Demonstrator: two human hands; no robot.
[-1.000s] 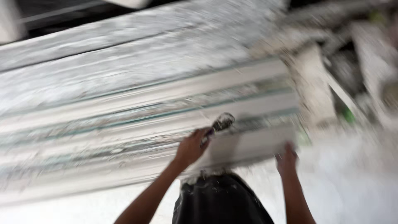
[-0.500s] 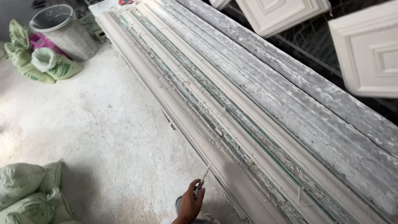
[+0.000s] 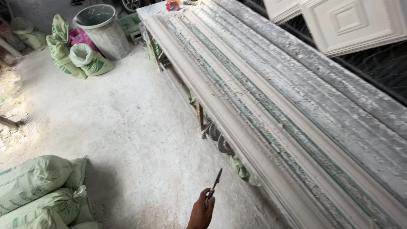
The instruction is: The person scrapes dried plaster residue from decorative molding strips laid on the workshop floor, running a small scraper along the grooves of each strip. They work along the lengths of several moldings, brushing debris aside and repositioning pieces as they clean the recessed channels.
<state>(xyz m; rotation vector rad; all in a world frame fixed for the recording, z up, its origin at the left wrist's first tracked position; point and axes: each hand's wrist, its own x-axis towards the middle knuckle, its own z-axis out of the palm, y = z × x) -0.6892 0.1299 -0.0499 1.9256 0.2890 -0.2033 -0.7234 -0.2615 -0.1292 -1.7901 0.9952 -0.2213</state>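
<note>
My left hand (image 3: 200, 214) shows at the bottom edge, closed around the handle of a thin, dark, blade-like tool (image 3: 214, 185) that points up and to the right. It hovers over the dusty white floor, just left of a long workbench (image 3: 199, 116). On the bench lies a long white plaster moulding (image 3: 220, 106) with ridged strips (image 3: 296, 127) beside it, all crusted with plaster. The hand and tool touch none of them. My right hand is out of sight.
Pale green filled sacks (image 3: 38, 186) are stacked at the lower left. A grey bin (image 3: 101, 29) and more green sacks (image 3: 80, 59) stand at the far end. White square panels (image 3: 352, 21) lean at the upper right. Plaster dust covers the floor (image 3: 127, 127).
My view has swung from close over the bench to along its length and keeps pulling back. The right hand has left view. The left hand with the tool is now off the moulding.
</note>
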